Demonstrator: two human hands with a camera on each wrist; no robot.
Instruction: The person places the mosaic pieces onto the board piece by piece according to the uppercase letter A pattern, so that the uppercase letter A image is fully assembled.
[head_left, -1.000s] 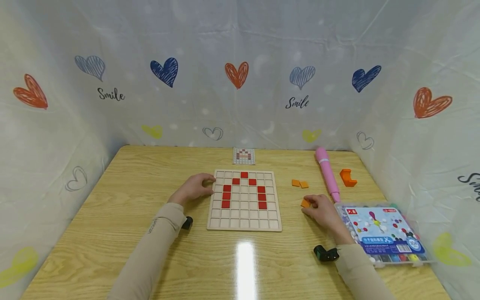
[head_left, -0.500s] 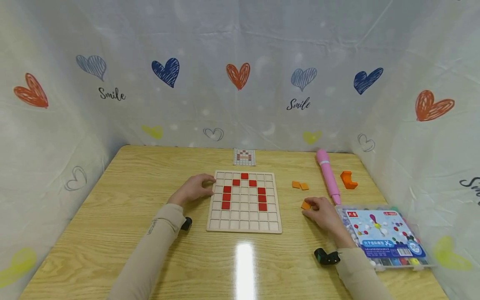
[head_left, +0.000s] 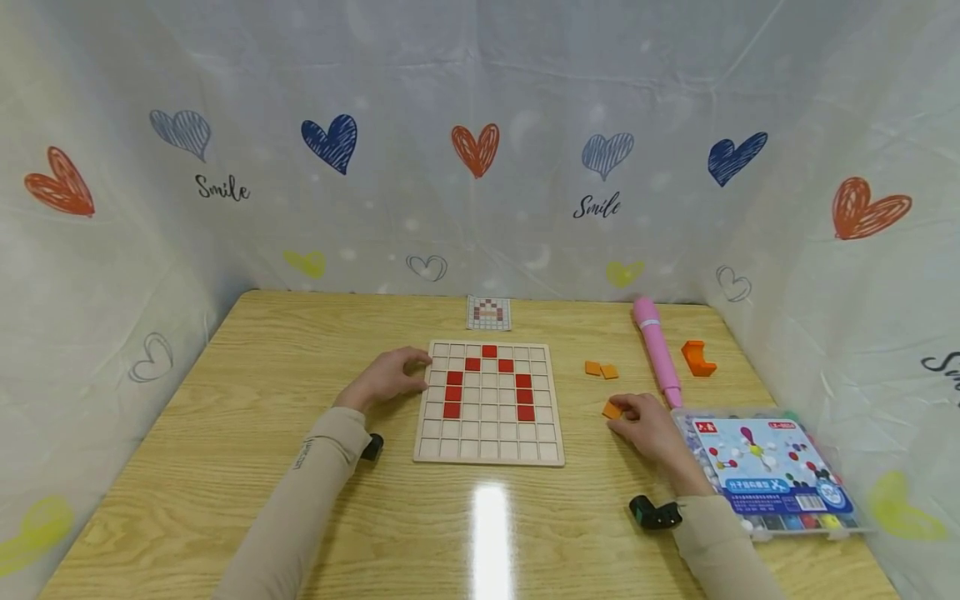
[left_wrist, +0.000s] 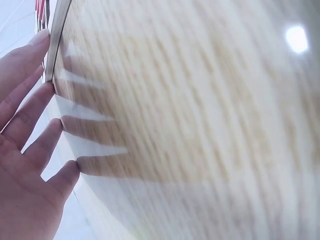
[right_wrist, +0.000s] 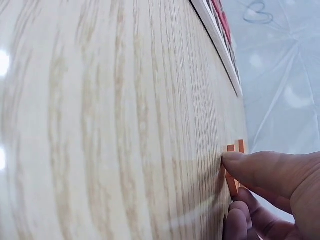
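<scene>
A square wooden grid board (head_left: 489, 430) lies mid-table in the head view, several red tiles (head_left: 453, 393) forming an arch in its cells. At its left edge rests my left hand (head_left: 388, 375), thumb and fingertips right at the rim. Its fingers (left_wrist: 37, 142) are spread and fairly straight in the left wrist view. To the right of the board, my right hand (head_left: 648, 427) pinches an orange square tile (head_left: 611, 411) between thumb and fingers, low over the table. Fingers partly hide this tile (right_wrist: 232, 185) in the right wrist view. Two more orange tiles (head_left: 592, 367) lie just beyond.
Behind the board lies a small printed pattern card (head_left: 488, 313). A pink rod (head_left: 657, 352) and an orange bracket-like piece (head_left: 697, 358) lie at the far right. Close by the right forearm is a clear molecular-model box (head_left: 772, 467). Heart-printed curtain (head_left: 525, 233) encloses the table.
</scene>
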